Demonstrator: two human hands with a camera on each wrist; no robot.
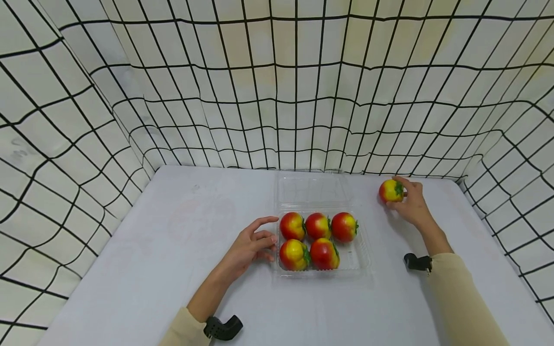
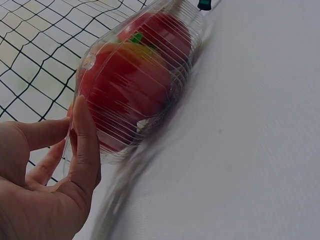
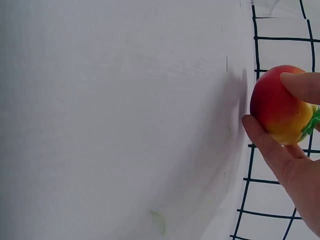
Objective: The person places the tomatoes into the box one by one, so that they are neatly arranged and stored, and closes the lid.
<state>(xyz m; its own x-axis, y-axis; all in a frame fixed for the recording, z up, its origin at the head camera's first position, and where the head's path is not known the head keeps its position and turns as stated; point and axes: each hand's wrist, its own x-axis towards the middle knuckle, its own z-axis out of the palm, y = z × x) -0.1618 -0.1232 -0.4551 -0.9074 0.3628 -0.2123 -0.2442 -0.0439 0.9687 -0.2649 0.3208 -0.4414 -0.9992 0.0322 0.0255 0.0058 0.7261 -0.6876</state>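
Note:
My right hand [image 1: 411, 199] holds a red-and-yellow fruit [image 1: 390, 191] with a green leafy top, thumb and fingers around it, low over the back right of the table. In the right wrist view the same fruit [image 3: 280, 102] shows its red side between the fingers. The left hand [image 1: 253, 245] rests its loosely bent fingertips at the left wall of a clear plastic box [image 1: 357, 262]. Two rows of matching fruits fill most of that box: three behind, two in front, with a bare spot at front right. Up close, the left fingers [image 2: 86, 142] lie against the clear wall.
The box's transparent lid [image 1: 311, 190] lies folded open behind it, towards the back edge. Black netting [image 1: 296, 101] surrounds the white table [image 1: 173, 230] at the back and both sides. Each wrist wears a black strap device [image 1: 417, 262].

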